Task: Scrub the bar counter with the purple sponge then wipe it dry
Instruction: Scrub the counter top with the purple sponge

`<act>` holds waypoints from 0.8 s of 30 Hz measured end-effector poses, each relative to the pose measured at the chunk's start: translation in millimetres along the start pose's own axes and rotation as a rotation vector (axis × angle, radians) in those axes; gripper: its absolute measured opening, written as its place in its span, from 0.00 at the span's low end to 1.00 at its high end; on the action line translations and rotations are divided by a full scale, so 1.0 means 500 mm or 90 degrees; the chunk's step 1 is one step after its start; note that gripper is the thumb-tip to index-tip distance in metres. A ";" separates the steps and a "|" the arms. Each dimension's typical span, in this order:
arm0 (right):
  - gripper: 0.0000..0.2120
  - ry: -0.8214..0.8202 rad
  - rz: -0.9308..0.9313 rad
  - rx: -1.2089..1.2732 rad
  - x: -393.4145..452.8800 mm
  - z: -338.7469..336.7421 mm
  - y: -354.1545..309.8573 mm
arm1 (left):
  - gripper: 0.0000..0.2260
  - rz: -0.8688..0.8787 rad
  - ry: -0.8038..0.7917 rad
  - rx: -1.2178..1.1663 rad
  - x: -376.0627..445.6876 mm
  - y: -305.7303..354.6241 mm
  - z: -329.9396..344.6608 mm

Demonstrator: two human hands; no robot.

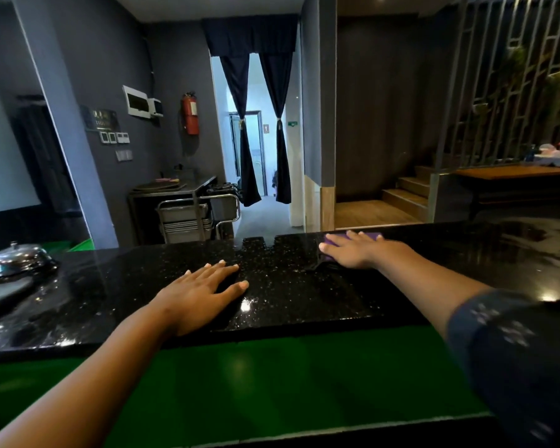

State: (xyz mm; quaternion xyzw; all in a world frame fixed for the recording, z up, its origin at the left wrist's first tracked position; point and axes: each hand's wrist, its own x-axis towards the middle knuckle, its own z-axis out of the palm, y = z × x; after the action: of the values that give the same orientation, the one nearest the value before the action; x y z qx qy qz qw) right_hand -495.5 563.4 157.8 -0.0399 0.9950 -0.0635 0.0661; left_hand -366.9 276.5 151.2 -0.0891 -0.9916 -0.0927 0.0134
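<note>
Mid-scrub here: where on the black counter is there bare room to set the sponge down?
Bare counter lies between the left hand and the right hand, which presses the purple sponge near the far edge. More bare top runs right of the right hand. The far left is crowded: a metal dome and a grey cloth.

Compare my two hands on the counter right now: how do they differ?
The right hand lies flat on the purple sponge, pressing it to the counter; the left hand rests on bare stone. The right hand is at the counter's far edge, the left hand nearer the near edge. Both lie palm down with fingers straight.
</note>
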 end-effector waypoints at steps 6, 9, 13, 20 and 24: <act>0.34 0.013 -0.045 -0.029 0.040 0.008 -0.159 | 0.29 0.005 0.002 0.013 0.003 -0.006 0.002; 0.33 0.006 -0.138 -0.017 0.038 0.020 -0.205 | 0.30 0.002 -0.002 0.011 -0.001 -0.003 -0.002; 0.33 0.014 -0.150 -0.012 0.046 0.005 -0.122 | 0.34 0.005 -0.014 -0.006 -0.012 0.001 -0.007; 0.33 0.038 0.124 0.038 0.026 -0.024 0.140 | 0.30 0.006 -0.005 0.009 0.000 -0.004 0.000; 0.33 0.037 0.120 0.035 -0.015 -0.013 0.073 | 0.30 0.002 -0.004 0.011 0.000 -0.003 -0.001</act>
State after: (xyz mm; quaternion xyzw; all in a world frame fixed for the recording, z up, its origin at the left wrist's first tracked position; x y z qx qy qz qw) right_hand -491.7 600.9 160.2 0.0573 0.9937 -0.0853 0.0439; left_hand -367.1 274.9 151.5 -0.0910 -0.9923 -0.0835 0.0115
